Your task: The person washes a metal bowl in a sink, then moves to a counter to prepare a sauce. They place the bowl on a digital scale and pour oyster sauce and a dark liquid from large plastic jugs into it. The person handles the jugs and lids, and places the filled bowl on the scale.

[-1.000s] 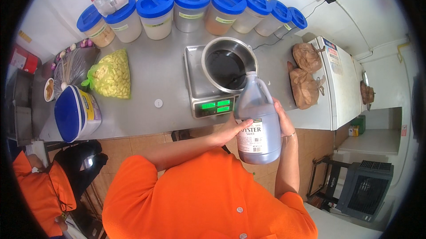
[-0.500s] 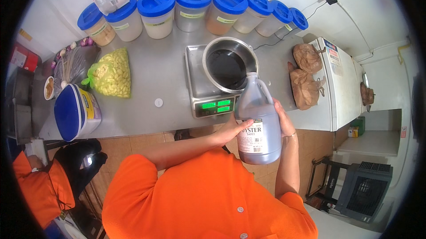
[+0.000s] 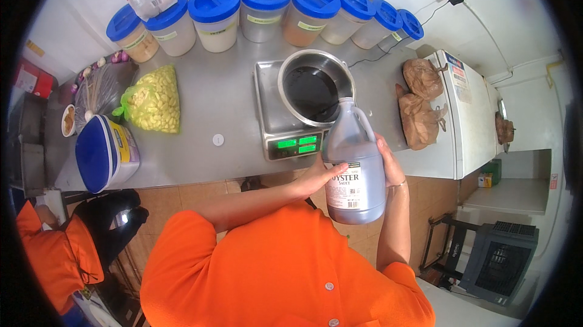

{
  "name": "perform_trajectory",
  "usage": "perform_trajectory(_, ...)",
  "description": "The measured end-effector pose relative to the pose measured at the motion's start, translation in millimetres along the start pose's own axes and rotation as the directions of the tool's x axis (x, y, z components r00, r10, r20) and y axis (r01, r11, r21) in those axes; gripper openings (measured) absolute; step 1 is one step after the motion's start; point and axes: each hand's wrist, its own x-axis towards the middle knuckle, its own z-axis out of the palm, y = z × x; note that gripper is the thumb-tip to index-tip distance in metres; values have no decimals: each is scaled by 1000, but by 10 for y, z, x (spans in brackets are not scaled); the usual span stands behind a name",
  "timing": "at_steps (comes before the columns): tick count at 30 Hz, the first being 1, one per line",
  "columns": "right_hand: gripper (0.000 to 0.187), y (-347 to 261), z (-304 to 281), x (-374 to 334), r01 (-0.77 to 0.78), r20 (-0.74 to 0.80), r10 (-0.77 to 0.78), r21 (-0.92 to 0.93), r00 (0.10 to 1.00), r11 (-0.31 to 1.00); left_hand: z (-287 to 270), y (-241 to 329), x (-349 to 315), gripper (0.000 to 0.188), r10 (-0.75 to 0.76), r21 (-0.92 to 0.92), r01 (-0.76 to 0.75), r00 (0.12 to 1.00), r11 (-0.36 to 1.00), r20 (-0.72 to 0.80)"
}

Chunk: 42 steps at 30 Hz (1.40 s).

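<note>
A large translucent plastic jug with a loop handle and a white label is tilted between my hands. Its open mouth rests at or just over the near right rim of a steel pot. Dark brown liquid lies in the pot, and a dark film coats the jug's inside. My left hand grips the jug's left side, thumb across the label. On the right side, my right hand is closed round the jug below the handle, its fingers partly hidden. Beneath the pot is a digital scale with lit green displays.
Blue-lidded tubs line the wall. Left on the steel table are a bag of peeled garlic and a blue-lidded bucket. Brown paper-like bundles sit right, beside a white freezer. Another person is at lower left.
</note>
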Motion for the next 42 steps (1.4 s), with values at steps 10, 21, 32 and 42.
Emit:
perform_trajectory(10,78,-16,15,13,20,11,-20,20,1000,1000,-22,-18,21,105,62,64,-61,998,996,-25)
perform_trajectory(21,78,-47,-10,1,191,-2,-192,-41,981,981,73,212,-30,113,124,171,-116,992,978,-31)
perform_trajectory(32,46,-104,-487,-142,613,-170,-700,-369,694,698,659,558,290,137,302,500,-264,953,825,6)
perform_trajectory(42,36,149,-1907,225,381,-255,-416,-175,873,908,1396,-257,1493,127,314,728,-181,948,662,-50)
